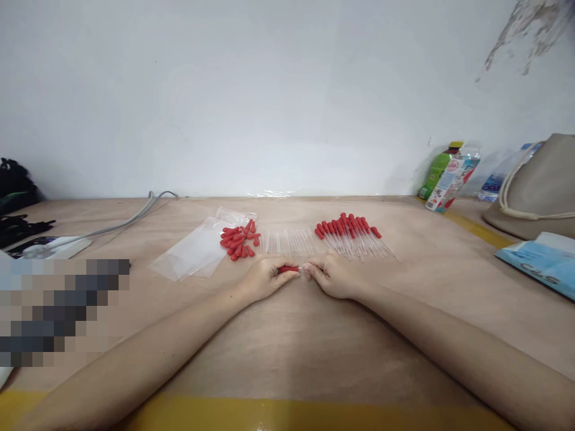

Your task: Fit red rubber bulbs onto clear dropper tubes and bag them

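Note:
Between thumb and fingers, my left hand (266,276) grips a red rubber dropper bulb (288,269). My right hand (331,275) pinches a clear dropper tube (301,269) whose end meets the bulb's mouth; most of the tube is hidden by the fingers. Beyond my left hand lies a pile of loose red bulbs (237,242). A row of bare clear tubes (287,242) lies just past both hands. To the right, behind my right hand, several droppers with red bulbs on their tubes (348,230) are heaped together.
Clear plastic bags (186,248) lie flat left of the loose bulbs. A grey cable (121,220) runs across the left side. Bottles (449,176) lean by the wall at right, near a beige bag (534,185) and a blue packet (541,263). Yellow tape (215,413) lines the front edge.

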A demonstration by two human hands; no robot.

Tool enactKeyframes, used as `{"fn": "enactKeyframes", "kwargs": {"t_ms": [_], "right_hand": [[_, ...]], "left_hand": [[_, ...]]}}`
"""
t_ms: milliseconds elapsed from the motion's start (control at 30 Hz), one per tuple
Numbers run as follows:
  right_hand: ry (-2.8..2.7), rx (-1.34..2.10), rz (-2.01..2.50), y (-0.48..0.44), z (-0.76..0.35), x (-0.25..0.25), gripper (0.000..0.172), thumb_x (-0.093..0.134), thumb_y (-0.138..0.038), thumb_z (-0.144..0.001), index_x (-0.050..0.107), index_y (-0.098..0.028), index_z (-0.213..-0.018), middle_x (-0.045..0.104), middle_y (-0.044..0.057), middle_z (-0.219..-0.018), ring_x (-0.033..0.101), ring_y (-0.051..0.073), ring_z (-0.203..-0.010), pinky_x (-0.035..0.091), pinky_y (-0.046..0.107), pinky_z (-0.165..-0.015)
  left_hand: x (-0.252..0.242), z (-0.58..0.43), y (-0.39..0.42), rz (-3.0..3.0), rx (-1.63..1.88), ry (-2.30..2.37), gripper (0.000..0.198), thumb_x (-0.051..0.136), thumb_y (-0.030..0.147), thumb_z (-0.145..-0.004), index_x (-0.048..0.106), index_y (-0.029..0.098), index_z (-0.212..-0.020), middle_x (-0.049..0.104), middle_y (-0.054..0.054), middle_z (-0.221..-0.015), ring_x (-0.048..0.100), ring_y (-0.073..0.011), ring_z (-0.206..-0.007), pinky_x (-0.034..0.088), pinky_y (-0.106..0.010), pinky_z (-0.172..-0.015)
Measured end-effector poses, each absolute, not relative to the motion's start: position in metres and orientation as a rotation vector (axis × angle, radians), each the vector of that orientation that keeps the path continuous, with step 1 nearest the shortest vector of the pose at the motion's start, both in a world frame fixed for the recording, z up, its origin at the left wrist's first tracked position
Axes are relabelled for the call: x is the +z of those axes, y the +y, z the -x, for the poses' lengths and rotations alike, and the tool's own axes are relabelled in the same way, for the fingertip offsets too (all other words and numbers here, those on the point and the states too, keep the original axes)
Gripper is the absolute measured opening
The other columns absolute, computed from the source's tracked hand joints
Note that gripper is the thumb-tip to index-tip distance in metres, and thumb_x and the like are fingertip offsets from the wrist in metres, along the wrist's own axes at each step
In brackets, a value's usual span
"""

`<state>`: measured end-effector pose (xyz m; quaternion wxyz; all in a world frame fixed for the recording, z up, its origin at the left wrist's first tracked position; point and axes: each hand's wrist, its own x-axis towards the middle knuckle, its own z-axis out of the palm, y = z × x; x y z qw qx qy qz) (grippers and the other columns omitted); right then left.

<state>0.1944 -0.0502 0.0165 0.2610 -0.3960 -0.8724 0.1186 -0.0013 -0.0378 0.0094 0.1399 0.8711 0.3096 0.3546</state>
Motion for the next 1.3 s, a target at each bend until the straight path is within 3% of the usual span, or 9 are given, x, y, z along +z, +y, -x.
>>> {"fn": "enactKeyframes", "kwargs": {"t_ms": [233,400,567,667,867,1100,1300], "right_hand": [[-2.461,0.216,0.996,-0.044,-0.199,0.022,0.027,0.037,-0.024,-0.089,0.057,-0.017,-0.072,0.061,0.002,-0.069,0.052,0.013,-0.064,0.036,0.028,-0.067],[-2.245,0.192,1.165,-0.029,-0.221,0.032,0.018,0.042,-0.020,-0.083,0.060,-0.017,-0.083,0.064,0.005,-0.082,0.055,0.015,-0.071,0.039,0.025,-0.064],[-1.822,0.151,1.730,-0.003,-0.247,0.046,0.022,0.048,-0.028,-0.076,0.059,-0.018,-0.060,0.061,0.004,-0.061,0.054,0.016,-0.057,0.034,0.025,-0.052],[-1.758,0.055,1.945,0.008,-0.250,0.045,0.030,0.046,-0.031,-0.073,0.052,-0.018,-0.047,0.056,0.005,-0.052,0.052,0.017,-0.053,0.030,0.026,-0.049],[-1.776,-0.119,2.069,0.019,-0.239,0.028,0.024,0.045,-0.028,-0.071,0.056,-0.018,-0.053,0.059,0.008,-0.058,0.056,0.021,-0.060,0.032,0.031,-0.057],[-1.815,-0.212,2.030,0.017,-0.235,0.023,0.029,0.040,-0.032,-0.076,0.055,-0.018,-0.055,0.060,0.005,-0.059,0.055,0.019,-0.062,0.029,0.035,-0.069],[-1.884,-0.120,1.860,0.006,-0.214,0.023,0.029,0.043,-0.039,-0.078,0.060,-0.019,-0.065,0.064,0.004,-0.065,0.055,0.018,-0.067,0.025,0.036,-0.076]], "left_hand": [[0.011,0.003,-0.036,-2.533,1.064,0.969,0.018,0.058,0.029,-0.079,0.063,0.017,-0.092,0.066,-0.005,-0.083,0.060,-0.0156,-0.075,0.047,-0.026,-0.067],[0.009,0.006,-0.035,-2.511,1.190,1.134,0.052,0.064,0.029,-0.073,0.044,0.020,-0.120,0.056,-0.006,-0.099,0.055,-0.0142,-0.076,0.048,-0.028,-0.069],[0.010,0.004,-0.036,-2.579,0.994,1.034,0.022,0.056,0.023,-0.078,0.055,0.020,-0.100,0.053,-0.005,-0.095,0.052,-0.0122,-0.073,0.047,-0.024,-0.062],[0.011,0.003,-0.036,-2.570,0.977,1.017,0.015,0.055,0.021,-0.078,0.058,0.019,-0.093,0.052,-0.004,-0.093,0.052,-0.0116,-0.072,0.047,-0.023,-0.061],[0.010,0.003,-0.035,-2.547,0.951,1.014,0.012,0.055,0.023,-0.078,0.060,0.017,-0.088,0.052,-0.005,-0.090,0.052,-0.0118,-0.072,0.047,-0.022,-0.059],[0.011,0.003,-0.037,-2.554,0.931,1.034,0.012,0.055,0.023,-0.078,0.061,0.018,-0.088,0.053,-0.004,-0.091,0.053,-0.0126,-0.074,0.047,-0.023,-0.060],[0.011,0.006,-0.031,-2.616,1.225,1.392,0.017,0.058,0.031,-0.077,0.060,0.019,-0.089,0.059,-0.004,-0.088,0.052,-0.0200,-0.087,0.040,-0.035,-0.081]]}}
